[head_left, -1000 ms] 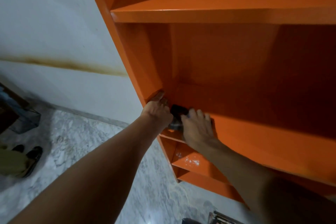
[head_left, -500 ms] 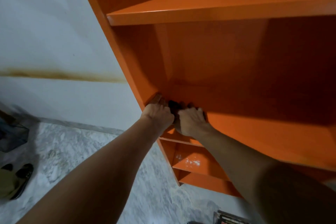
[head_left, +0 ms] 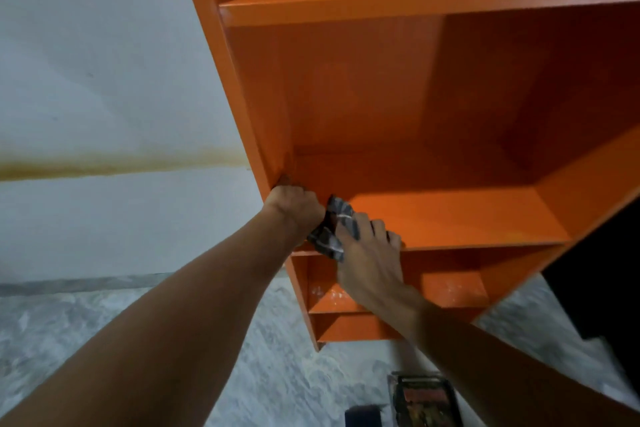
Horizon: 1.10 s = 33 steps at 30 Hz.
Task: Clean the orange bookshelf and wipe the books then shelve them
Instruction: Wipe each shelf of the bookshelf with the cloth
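Carefully now, because your grip on the cloth (head_left: 334, 230) is split between both hands and neither one looks to own it fully: your left hand (head_left: 294, 206) is balled into a fist at the front left corner of the orange bookshelf (head_left: 450, 215), pinching one end of the grey striped rag, while your right hand (head_left: 369, 253) lies flatter, fingers (head_left: 381, 229) curled over the shelf's front lip with the rag trapped under the thumb side. If you pull the hands apart or slide too fast, the cloth may slip free and drop to the marble floor (head_left: 277, 374), picking up grit that would then scratch or smear the glossy paint. You could also skip the inner corner, where dust likely gathers against the side panel. The rag sits between your two hands, touching both, bunched right on the shelf edge. A book (head_left: 424, 400) lies on the floor below, well apart from either hand, not yet wiped or shelved, and stepping back could land you on it.
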Tool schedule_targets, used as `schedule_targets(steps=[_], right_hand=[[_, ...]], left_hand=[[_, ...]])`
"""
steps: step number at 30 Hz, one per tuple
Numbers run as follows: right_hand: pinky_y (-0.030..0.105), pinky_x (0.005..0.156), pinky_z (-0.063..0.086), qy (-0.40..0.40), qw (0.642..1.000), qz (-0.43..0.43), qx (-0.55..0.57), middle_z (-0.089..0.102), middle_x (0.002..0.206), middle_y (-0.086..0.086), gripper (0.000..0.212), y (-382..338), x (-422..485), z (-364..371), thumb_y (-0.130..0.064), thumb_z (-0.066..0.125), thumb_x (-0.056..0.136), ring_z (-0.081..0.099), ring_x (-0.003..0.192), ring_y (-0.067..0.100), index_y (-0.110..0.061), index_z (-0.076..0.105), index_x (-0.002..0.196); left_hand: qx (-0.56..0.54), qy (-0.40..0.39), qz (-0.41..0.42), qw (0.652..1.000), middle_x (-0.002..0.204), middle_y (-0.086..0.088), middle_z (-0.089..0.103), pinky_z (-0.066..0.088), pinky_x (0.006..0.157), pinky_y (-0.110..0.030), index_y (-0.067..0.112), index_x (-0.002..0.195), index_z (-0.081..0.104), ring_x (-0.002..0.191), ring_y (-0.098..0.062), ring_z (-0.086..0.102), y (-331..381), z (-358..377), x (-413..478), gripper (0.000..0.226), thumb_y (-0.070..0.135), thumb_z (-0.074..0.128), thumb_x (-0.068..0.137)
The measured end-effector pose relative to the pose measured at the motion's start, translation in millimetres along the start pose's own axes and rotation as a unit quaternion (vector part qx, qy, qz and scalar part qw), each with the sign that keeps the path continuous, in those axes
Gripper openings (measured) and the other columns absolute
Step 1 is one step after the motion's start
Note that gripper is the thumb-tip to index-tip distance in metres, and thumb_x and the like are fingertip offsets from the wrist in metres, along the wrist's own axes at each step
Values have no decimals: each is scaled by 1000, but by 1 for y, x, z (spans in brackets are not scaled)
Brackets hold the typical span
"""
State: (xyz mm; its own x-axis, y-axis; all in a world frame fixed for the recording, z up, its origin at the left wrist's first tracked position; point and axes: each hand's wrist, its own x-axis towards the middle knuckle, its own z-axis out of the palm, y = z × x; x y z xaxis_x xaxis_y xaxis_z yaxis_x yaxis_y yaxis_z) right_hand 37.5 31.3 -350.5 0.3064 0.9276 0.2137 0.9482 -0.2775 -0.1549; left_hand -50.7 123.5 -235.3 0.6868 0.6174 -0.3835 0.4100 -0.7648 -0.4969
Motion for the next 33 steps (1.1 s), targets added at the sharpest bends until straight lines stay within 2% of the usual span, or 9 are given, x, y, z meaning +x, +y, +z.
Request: schedule_targets(steps=[4,9,13,16,20,22,25,29,33], right_hand=[[66,99,29,-6,999,-45,6,43,134,14,62,-47,-12,26,-51,42,77,40,112,37,-21,52,132],[54,92,36,79,995,-25,59,55,122,5,46,-49,-10,36,-28,61,75,48,101,35,-26,61,121],[48,88,35,100,993,17,59,60,123,3,34,-35,-10,42,-30,67,77,46,99,32,-26,69,111],[52,92,41,81,996,37,24,60,125,4,51,-8,-17,42,-24,70,69,44,101,32,-27,68,120],[51,94,40,88,995,44,-20,64,117,5,60,46,-28,26,-22,73,61,54,96,32,-24,68,121],[51,94,40,94,993,45,-47,65,113,7,61,75,-33,17,-22,74,59,56,93,33,-22,68,120],[50,92,40,84,990,69,-89,65,109,9,60,121,-41,3,-23,75,58,56,91,34,-19,69,118],[41,76,36,70,981,112,-144,65,101,10,55,185,-52,-20,-21,74,58,55,85,33,-16,70,113],[38,62,47,43,974,164,-150,61,90,20,51,249,-61,-39,-12,80,58,57,75,36,-3,71,106]], left_hand=[[2,-5,3,1000,133,-10,53,42,101,-44,14,128,54,125,-30,52,-1,2,-2,31,17,55,97],[110,-13,11,994,115,-2,64,29,109,-50,20,97,56,114,-27,58,10,12,-14,15,35,58,96],[123,-29,2,992,127,-4,61,9,117,-59,21,121,59,130,-31,45,27,27,-15,31,41,53,98],[91,-25,-2,996,144,-6,50,3,120,-57,26,140,47,143,-35,29,40,44,-15,48,44,53,97],[-14,8,-71,997,142,-13,49,15,119,-50,11,141,45,137,-35,36,59,65,-1,45,29,43,100],[-78,22,-89,993,151,-23,34,20,119,-50,-2,150,24,142,-38,29,74,65,11,51,17,29,102],[-123,48,-40,990,160,-30,8,18,121,-48,-6,153,3,149,-40,12,106,49,29,58,5,28,102],[-159,65,13,985,159,-30,5,24,118,-47,-7,153,3,149,-41,10,155,11,65,61,-2,34,100],[-205,62,57,975,162,-22,1,31,112,-55,3,155,3,149,-40,7,196,-37,95,77,-7,49,94]])
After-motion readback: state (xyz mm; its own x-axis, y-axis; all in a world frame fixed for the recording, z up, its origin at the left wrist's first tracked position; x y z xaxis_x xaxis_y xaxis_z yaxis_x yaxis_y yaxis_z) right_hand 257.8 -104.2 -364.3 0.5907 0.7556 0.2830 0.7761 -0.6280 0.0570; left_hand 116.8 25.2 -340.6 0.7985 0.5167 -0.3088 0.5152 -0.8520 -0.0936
